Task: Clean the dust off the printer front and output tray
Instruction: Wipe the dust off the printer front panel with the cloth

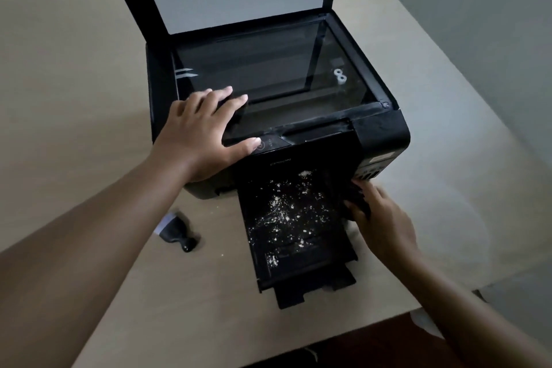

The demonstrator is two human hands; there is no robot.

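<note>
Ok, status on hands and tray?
Left hand flat on printer top. Right hand holding dark cloth at output tray edge. White dust uncleaned. Brush lies unused.

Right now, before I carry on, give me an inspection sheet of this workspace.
Surface: beige table, a few pale crumbs near the printer.
Job's things: black flatbed printer, scanner lid raised; pulled-out black output tray scattered with white dust.
Clutter: small black brush lying left of the tray.
Grippers: left hand flat on the printer's front-left corner; right hand at the tray's right edge, fingers on something dark, unclear what.
Cables: nothing seen.
Surroundings: pale wall behind, dim light.
</note>
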